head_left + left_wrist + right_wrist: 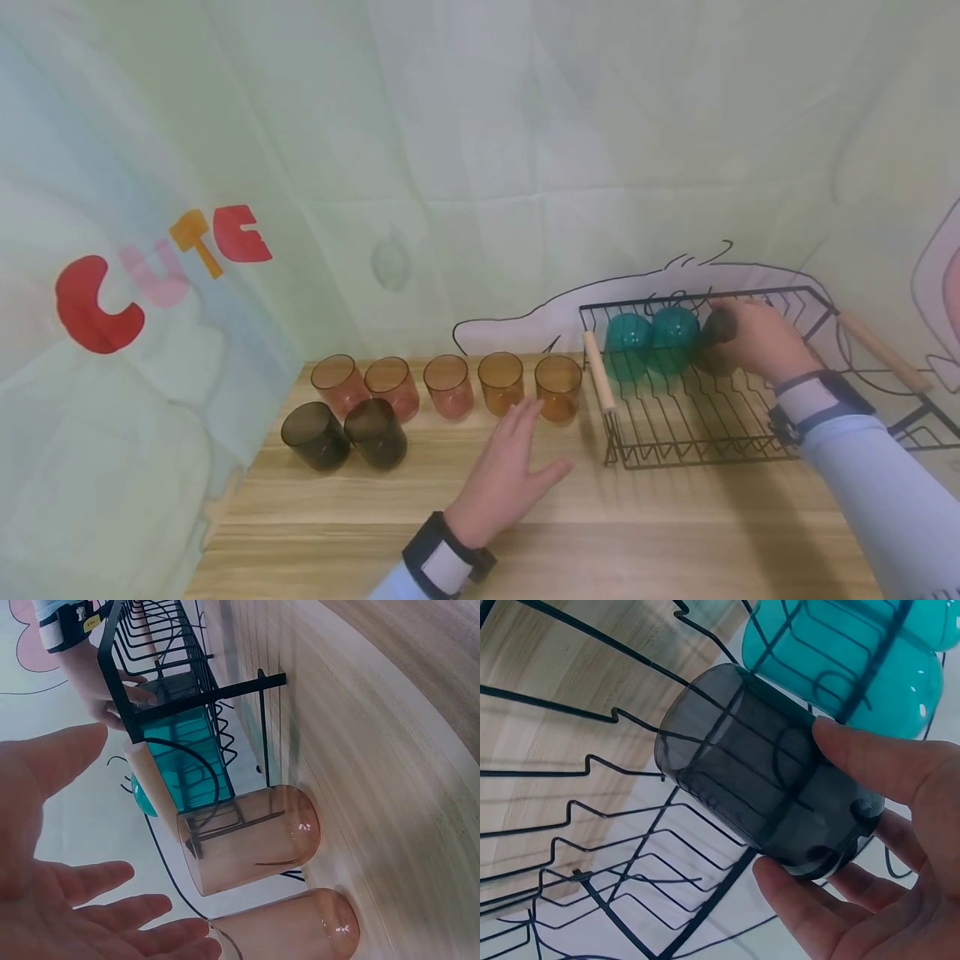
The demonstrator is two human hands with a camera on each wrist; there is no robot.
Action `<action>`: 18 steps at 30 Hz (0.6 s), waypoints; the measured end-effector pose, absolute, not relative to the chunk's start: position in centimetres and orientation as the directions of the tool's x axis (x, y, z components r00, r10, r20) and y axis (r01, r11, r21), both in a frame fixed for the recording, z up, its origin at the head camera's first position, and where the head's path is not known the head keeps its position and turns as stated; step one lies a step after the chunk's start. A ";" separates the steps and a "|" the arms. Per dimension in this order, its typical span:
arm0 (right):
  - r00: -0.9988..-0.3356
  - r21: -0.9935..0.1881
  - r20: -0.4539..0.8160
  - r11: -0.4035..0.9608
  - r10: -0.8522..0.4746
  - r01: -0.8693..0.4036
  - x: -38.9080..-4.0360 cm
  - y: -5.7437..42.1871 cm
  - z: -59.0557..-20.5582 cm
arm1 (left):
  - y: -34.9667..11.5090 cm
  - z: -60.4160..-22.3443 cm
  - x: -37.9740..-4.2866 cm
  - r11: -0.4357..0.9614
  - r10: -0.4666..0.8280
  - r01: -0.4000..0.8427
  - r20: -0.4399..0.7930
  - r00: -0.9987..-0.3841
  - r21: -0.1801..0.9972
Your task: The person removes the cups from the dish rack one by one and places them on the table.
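Note:
My right hand (757, 335) grips a dark grey glass cup (757, 772) by its base end, the mouth angled down into the black wire dish rack (697, 457). Beside that cup, two teal cups (675, 333) sit upside down in the rack. My left hand (506, 479) hovers over the table with its fingers extended and nothing in them. Closest to its fingertips stand two amber cups (558, 389), upright in the back row. In the left wrist view, an amber cup (255, 840) shows just past the fingers, near the rack's wooden handle (154, 776).
Further left along the row stand several pink cups (448, 387). Two more dark grey cups (377, 433) are in front of them. A second wooden handle (885, 350) is on the rack's right side. A printed cloth backdrop (480, 167) hangs behind the wooden table (600, 550).

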State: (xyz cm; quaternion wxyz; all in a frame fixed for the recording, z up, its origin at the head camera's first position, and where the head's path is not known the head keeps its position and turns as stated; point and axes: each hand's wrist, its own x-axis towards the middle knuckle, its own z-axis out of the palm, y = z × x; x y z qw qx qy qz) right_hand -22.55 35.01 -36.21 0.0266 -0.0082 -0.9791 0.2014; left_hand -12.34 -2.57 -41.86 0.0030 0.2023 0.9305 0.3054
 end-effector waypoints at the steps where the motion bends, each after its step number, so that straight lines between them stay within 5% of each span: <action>1: -0.998 -0.394 0.055 0.919 0.026 0.002 -22.4 35.1 -36.1 | -2.6 -41.8 -12.3 0.730 0.378 0.374 0.118 -0.918 0.571; 18: -0.920 -0.446 0.375 0.893 0.116 -0.069 -18.0 34.4 -32.3 | -3.2 -41.1 -12.4 0.689 0.343 0.368 0.166 -0.924 0.624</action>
